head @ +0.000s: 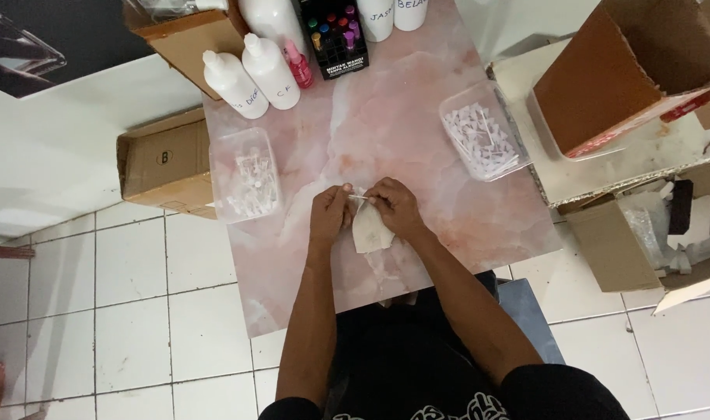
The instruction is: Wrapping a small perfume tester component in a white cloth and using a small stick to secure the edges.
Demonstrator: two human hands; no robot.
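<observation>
Small white pouch (368, 230) – held over the pink marble worktop (386, 124) at its near middle, pinched at the top edge by left hand (329, 215) and right hand (394, 207). Clear tubs (244, 183) of white pieces were placed either side.

Two clear plastic tubs (246, 175) (483, 132) on the pink table (386, 109), each holding many small white pieces, too many to count; five white bottles (234, 85); one pink bottle (299, 64); four cardboard boxes (164, 163); two hands (329, 214) (394, 206)
</observation>
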